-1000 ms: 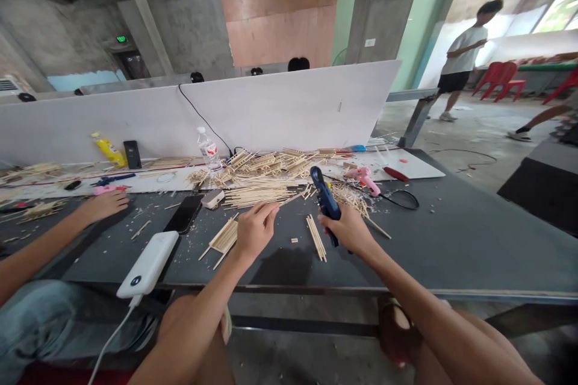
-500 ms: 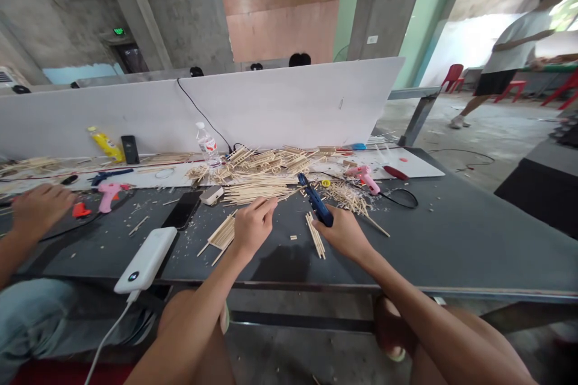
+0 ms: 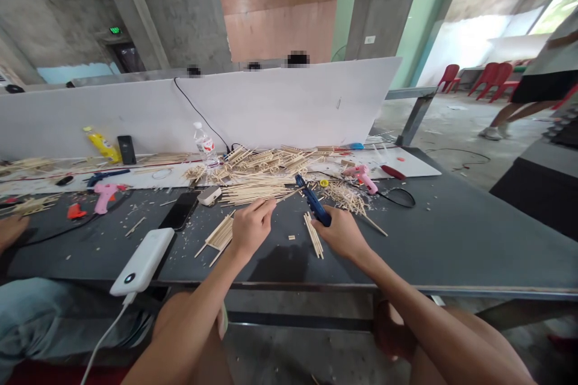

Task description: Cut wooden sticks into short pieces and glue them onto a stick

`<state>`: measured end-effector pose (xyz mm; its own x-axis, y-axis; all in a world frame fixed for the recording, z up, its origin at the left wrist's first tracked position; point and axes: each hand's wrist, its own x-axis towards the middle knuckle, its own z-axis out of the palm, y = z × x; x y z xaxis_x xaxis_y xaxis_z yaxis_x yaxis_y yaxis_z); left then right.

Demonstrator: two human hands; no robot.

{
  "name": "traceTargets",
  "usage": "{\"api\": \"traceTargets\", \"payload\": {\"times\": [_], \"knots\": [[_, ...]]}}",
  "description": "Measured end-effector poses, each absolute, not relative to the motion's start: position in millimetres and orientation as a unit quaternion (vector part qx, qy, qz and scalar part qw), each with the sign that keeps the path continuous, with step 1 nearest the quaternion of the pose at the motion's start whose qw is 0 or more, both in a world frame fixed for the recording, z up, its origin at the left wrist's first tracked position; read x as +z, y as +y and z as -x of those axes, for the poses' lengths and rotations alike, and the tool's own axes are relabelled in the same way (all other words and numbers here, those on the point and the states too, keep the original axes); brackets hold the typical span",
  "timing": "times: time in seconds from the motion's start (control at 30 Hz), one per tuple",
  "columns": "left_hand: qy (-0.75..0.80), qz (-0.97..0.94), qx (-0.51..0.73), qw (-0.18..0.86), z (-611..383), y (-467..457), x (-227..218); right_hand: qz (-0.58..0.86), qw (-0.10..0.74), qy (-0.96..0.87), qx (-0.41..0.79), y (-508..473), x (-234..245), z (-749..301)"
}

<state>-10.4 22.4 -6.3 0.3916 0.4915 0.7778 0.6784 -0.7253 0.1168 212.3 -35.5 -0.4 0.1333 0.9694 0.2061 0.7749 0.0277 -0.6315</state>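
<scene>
**Thin Stick (image 3: 289,194) Held at Head of Blue Hand Tool (image 3: 316,205)**

The thin stick is pinched between the fingertips of the left hand (image 3: 251,225), which are pressed together; the other fingers are curled. The stick is held above the dark table (image 3: 451,240), and its free end is brought to the head of the blue hand tool. Whether it is seated between the tool's jaws cannot be told at this size.

The handles of the tool are gripped by the right hand (image 3: 347,233), with the fingers wrapped around them and the head pointed forward and left.

Between the hands, short stick pieces (image 3: 291,237) are laid on the table. A small stick bundle (image 3: 312,234) is placed just left of the right hand. A stick frame (image 3: 220,235) is partly covered by the left hand. Beyond the hands, loose sticks (image 3: 253,192) are heaped, and a pink glue gun (image 3: 366,181) is positioned to their right.
</scene>
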Motion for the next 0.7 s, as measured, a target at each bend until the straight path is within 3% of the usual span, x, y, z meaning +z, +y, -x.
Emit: {"api": "traceTargets", "payload": {"times": [0.7], "knots": [[-0.352, 0.813, -0.460, 0.064, 18.2, 22.5, -7.0, 0.699, 0.273, -0.655, 0.088, -34.8, 6.2, -202.0]]}}
